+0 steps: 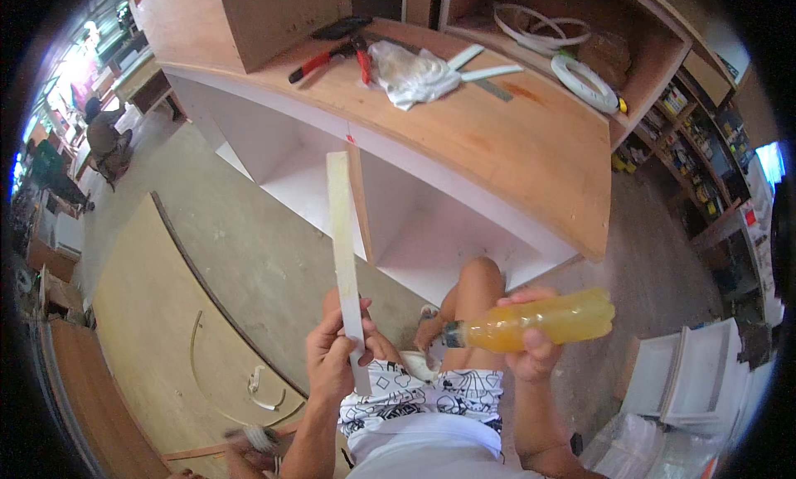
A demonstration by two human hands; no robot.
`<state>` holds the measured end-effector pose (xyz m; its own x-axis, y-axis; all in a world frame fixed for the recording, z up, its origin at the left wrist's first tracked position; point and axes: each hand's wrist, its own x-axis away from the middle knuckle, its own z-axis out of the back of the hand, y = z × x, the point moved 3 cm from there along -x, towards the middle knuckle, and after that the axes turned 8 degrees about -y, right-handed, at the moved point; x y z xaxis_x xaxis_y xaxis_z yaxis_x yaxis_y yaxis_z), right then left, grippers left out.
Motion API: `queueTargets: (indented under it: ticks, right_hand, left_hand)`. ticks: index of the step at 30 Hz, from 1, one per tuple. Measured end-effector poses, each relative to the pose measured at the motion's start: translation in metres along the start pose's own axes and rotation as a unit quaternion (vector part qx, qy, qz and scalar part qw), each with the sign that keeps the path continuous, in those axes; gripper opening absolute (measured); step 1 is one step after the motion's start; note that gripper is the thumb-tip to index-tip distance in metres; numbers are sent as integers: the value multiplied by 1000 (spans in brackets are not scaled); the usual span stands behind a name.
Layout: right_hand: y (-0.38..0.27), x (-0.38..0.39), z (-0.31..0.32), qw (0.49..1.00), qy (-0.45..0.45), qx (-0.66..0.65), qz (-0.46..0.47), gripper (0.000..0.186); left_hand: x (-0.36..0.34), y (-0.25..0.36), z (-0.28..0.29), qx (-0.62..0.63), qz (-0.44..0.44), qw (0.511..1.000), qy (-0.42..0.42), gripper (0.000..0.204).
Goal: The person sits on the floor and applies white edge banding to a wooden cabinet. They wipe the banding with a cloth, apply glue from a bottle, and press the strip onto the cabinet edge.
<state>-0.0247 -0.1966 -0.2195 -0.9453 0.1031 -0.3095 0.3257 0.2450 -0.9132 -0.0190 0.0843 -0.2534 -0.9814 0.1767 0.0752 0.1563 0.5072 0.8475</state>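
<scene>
Your left hand (336, 350) holds a long, flat, white strip with a yellowish upper part (342, 222), almost upright over your lap. Your right hand (537, 356) wraps around a clear plastic bottle of yellow liquid (543, 320), tipped nearly sideways, its dark top (453, 335) facing the strip but apart from it. I can't tell if that top is tight. If it's loose, a squeeze could spill yellow onto your white shorts with black drawings (471, 394). You hold the strip low, so its tall end could wobble.
</scene>
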Motion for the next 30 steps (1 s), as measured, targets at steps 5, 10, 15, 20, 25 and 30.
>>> queueTargets:
  ticks: [5, 10, 15, 20, 25, 30]
  right_hand:
    - [-41, -10, 14, 985, 73, -132, 82, 58]
    - [-60, -15, 44, 960, 77, -247, 105, 56]
    - [-83, -41, 49, 895, 1, -443, 52, 64]
    - [-106, -84, -7, 692, -137, -705, -75, 71]
    - [-33, -73, -129, 641, -101, -708, -280, 63]
    - [43, -55, -216, 710, -151, -541, -424, 54]
  left_hand:
    - [-13, 20, -35, -32, -12, 996, -86, 43]
    - [-24, 33, -58, -95, -7, 989, -111, 24]
    - [-33, 54, -83, -69, -33, 992, -105, 18]
    - [-33, 73, -92, 44, -122, 991, -21, 26]
    - [-16, 82, -34, -28, -236, 969, 62, 17]
    - [2, 90, 21, -103, -253, 943, 193, 26]
